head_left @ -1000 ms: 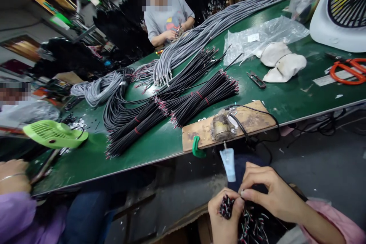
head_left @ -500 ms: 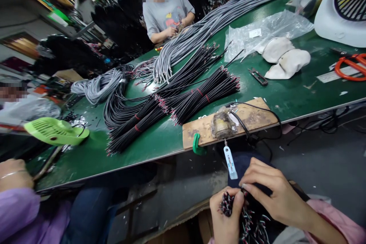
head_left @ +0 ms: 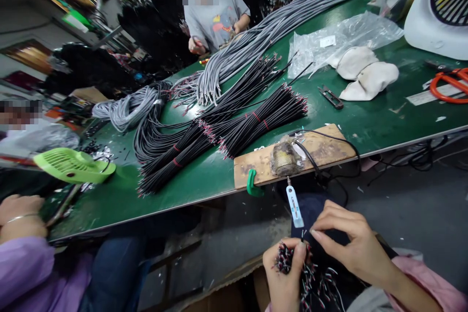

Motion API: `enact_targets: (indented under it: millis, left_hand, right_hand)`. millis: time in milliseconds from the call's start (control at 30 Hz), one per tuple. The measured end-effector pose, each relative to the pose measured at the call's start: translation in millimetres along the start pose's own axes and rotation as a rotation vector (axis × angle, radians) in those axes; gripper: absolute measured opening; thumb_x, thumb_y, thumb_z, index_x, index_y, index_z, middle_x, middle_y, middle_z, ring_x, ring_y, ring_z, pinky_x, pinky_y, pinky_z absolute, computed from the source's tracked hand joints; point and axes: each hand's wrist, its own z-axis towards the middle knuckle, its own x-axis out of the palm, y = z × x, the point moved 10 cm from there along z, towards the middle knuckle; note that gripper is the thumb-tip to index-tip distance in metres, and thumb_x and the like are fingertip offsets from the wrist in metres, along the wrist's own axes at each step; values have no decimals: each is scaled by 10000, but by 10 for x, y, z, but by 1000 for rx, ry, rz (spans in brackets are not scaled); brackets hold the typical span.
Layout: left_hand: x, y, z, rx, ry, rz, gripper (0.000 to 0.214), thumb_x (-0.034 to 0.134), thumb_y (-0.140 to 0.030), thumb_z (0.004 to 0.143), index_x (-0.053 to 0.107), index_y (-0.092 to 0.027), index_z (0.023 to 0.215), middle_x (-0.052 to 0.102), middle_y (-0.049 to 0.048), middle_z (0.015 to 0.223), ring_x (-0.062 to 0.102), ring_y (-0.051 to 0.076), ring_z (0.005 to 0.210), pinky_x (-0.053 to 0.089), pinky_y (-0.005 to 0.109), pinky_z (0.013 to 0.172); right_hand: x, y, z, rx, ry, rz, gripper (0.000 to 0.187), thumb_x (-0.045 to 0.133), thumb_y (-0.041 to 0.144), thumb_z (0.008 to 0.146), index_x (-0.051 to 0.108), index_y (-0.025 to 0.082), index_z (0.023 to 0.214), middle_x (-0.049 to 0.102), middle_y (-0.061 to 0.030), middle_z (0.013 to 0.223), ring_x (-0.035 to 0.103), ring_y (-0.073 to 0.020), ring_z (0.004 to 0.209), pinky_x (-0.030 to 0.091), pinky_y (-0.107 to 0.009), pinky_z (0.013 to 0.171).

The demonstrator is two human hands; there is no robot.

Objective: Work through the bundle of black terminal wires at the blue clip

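Observation:
My left hand [head_left: 281, 270] is closed around a bundle of thin black cables [head_left: 283, 258] with red and white wire ends. One cable end [head_left: 303, 236] sticks up between its thumb and forefinger, showing pale wire tips. Just to the right, my right hand [head_left: 347, 236] has thumb and forefinger pinched together, a small gap from that cable end; whatever is in the pinch is too small to make out. More loose cable ends [head_left: 327, 282] hang below my hands. A light blue tag-like piece [head_left: 294, 207] hangs above them from a metal tip.
A wooden board [head_left: 325, 148] with a taped block [head_left: 284, 158] and green clamp [head_left: 253, 184] sits at the edge of the green table [head_left: 208, 190]. Tied black cables [head_left: 263, 114], grey cables [head_left: 278, 29], snips [head_left: 331, 97] and orange scissors [head_left: 449, 85] lie there. Co-workers sit left and across.
My right hand's fingertips have come off the cable end and moved slightly up. Pale wire tips now show on that cable. My left hand has shifted a little left.

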Motion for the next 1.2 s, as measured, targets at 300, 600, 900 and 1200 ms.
enact_targets:
  millis: [300, 600, 900, 1200]
  left_hand:
    - [31, 0, 7, 4, 19, 24, 278, 758, -404, 729, 714, -172, 582, 634, 4, 545, 534, 146, 550, 410, 239, 584]
    - [8, 21, 5, 19, -1, 25, 267, 752, -404, 739, 729, -174, 607, 661, 9, 573, 535, 145, 554, 406, 240, 581]
    - [25, -19, 6, 12, 7, -4, 270, 759, -383, 726, 701, -169, 572, 634, 1, 548, 528, 147, 547, 399, 244, 575]
    - [45, 57, 2, -34, 45, -51, 269, 752, -370, 742, 690, -161, 585, 607, 0, 549, 502, 146, 549, 391, 251, 574]
  right_hand:
    - [43, 94, -46, -80, 14, -55, 172, 595, 91, 896, 681, 210, 986, 699, -17, 850, 600, -160, 794, 425, -350, 837]
    - [1, 76, -122, -96, -32, 16, 260, 603, 50, 872, 671, 225, 1051, 690, -13, 832, 586, -154, 765, 460, -321, 765]
    - [78, -39, -97, 4, 16, 99, 173, 586, 118, 888, 719, 188, 975, 702, -49, 808, 596, -188, 769, 478, -325, 716]
    - [222, -365, -167, 300, 80, 277, 210, 580, 286, 924, 743, 157, 962, 695, -81, 826, 630, -196, 773, 506, -298, 691]
